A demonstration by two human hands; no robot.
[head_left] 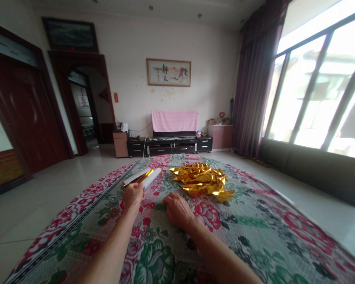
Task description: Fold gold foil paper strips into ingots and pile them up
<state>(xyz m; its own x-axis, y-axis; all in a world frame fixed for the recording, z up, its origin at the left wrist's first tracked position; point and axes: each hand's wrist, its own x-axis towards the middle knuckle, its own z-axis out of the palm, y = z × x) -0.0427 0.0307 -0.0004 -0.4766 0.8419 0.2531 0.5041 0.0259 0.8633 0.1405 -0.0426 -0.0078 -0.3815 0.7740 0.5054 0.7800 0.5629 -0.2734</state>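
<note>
Honestly, a light pinch is suiting those white-and-gold sheets [152,178] at eleven o'clock on the desk [154,256], since squeezing harder is probably just creasing them. The left hand [133,193] is gripping their near end, its arm reaching forward. The right hand [179,209] is resting knuckles-up around twelve, fingers curling inward; can't tell if it's pinching anything. Crumpled gold foil pieces [204,181] are lying in a heap at one o'clock, beyond it.
</note>
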